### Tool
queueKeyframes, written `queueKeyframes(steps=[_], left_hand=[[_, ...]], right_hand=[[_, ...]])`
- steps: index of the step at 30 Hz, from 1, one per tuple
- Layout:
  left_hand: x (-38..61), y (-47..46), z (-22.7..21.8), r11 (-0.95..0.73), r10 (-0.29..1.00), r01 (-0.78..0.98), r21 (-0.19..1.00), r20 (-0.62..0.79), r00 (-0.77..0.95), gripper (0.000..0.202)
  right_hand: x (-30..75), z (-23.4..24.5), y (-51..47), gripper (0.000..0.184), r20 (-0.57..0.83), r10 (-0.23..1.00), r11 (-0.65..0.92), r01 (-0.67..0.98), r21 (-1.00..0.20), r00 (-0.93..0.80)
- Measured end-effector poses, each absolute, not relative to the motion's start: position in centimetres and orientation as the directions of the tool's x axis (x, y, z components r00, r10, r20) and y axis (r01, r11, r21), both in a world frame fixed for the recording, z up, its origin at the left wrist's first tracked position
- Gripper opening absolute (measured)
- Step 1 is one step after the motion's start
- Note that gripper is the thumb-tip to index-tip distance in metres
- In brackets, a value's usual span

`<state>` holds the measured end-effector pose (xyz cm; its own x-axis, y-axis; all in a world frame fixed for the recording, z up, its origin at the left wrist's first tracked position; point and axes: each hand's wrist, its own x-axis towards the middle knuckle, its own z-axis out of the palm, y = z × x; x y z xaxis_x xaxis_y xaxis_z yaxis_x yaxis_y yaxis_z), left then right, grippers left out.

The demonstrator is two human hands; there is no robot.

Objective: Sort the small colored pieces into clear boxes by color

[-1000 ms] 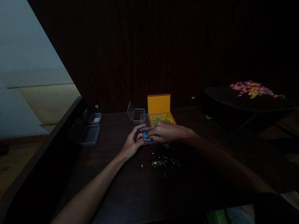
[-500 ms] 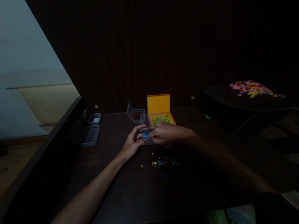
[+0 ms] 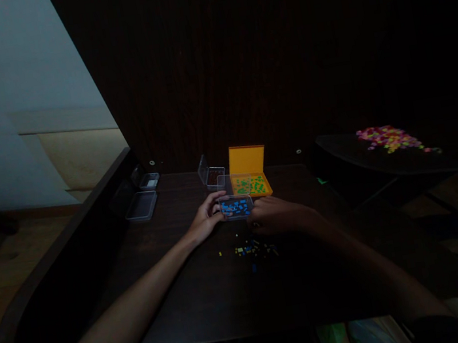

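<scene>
A clear plastic box with its lid raised holds many small blue toy bricks. My left hand grips the box by its left end, thumb in front and fingers behind. At the right end of the box is my right hand, its fingers curled inward; whatever they hold is hidden. Loose small bricks, mostly yellow with some blue, lie scattered on the dark table below the box.
Behind the box stands an open yellow case with green pieces in it. Beside it is a clear box of dark brown pieces. Two more open clear boxes, one nearer, sit at left. A colourful pile lies on a surface at right.
My right hand has drawn back from inside the clear box to its right end, uncovering the blue bricks. My left hand keeps its hold. The whole view has shifted slightly.
</scene>
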<state>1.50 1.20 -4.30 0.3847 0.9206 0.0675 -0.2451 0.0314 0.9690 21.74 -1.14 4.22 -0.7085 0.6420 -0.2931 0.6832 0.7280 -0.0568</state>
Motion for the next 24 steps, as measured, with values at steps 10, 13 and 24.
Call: queueKeyframes(steps=[10,13,24], left_hand=[[1.5,1.2,-4.3,0.017,0.923,-0.246,0.969,0.079,0.377,0.056],[1.5,1.2,-4.3,0.024,0.924,-0.238,0.971,0.069,0.375,0.057],[1.6,1.2,-4.2,0.032,0.924,-0.247,0.969,0.066,0.377,0.058]], right_hand=[[22.2,1.4,-2.4,0.021,-0.25,0.701,0.69,0.724,0.001,-0.668],[22.3,1.2,-2.7,0.02,-0.229,0.707,0.683,0.73,-0.024,-0.669],[22.6,2.2,-1.7,0.011,-0.184,0.658,0.669,0.679,-0.303,-0.73]])
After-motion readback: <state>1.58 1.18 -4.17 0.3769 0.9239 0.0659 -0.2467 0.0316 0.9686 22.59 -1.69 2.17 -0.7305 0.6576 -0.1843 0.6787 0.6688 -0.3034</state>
